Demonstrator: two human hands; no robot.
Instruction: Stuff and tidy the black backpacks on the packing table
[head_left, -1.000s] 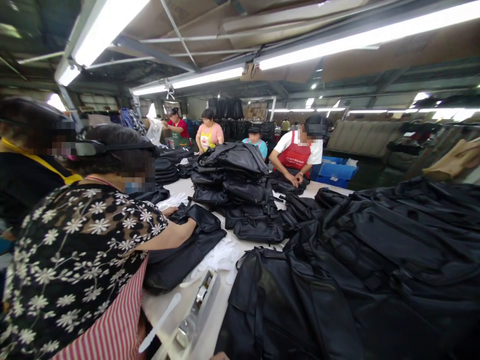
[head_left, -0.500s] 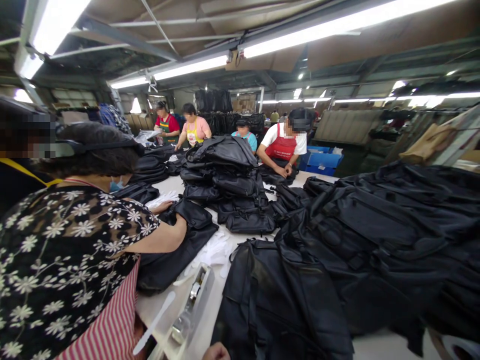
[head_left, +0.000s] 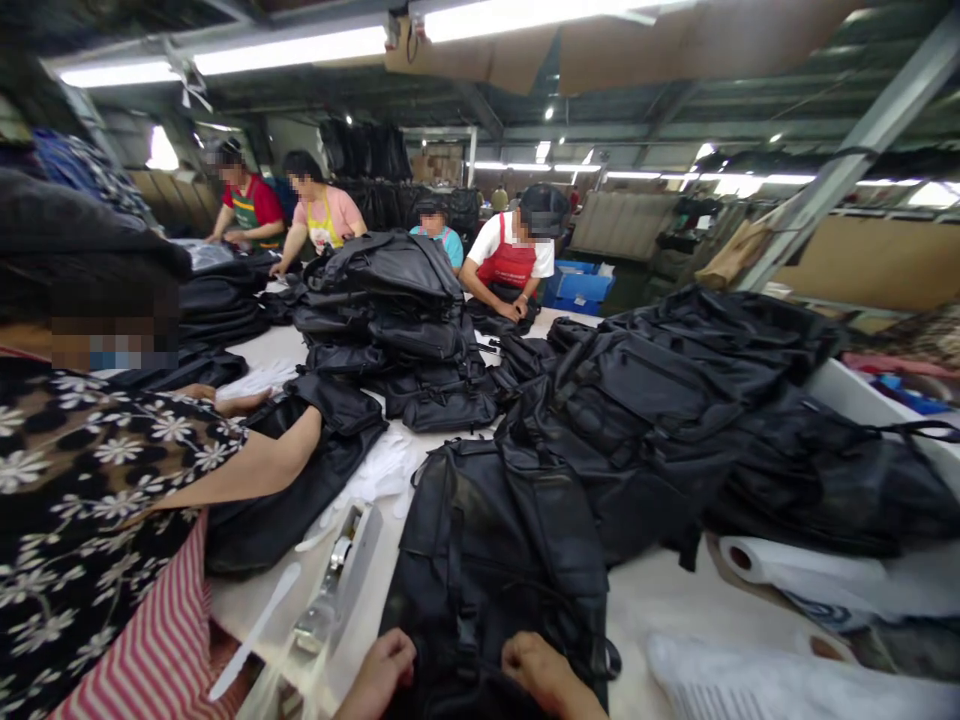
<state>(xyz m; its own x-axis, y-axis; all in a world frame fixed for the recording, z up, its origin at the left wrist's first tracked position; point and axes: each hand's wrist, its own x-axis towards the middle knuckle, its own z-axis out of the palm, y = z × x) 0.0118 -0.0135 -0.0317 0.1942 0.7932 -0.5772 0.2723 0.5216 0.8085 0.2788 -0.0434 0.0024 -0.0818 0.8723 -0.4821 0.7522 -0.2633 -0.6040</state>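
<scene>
A black backpack [head_left: 510, 530] lies on the table in front of me, its straps and a buckle facing up. My left hand [head_left: 384, 665] is at its lower left edge, fingers curled closed on the material. On the lower middle of the same backpack, right of the buckle strap, my right hand [head_left: 541, 668] is closed, with its fingertips hidden against the bag. To the left of the backpack stands a metal tape dispenser [head_left: 334, 575].
A pile of black backpacks [head_left: 637, 400] lies to the right, and another stack [head_left: 397, 330] stands ahead. A co-worker in a flowered top [head_left: 112, 480] handles a bag at my left. White strips [head_left: 375, 470], a white roll [head_left: 802, 560] and plastic wrap [head_left: 750, 680] lie around.
The view has swung right and down. Both my hands now show on the backpack's lower part; before, only part of one hand showed at the bottom edge.
</scene>
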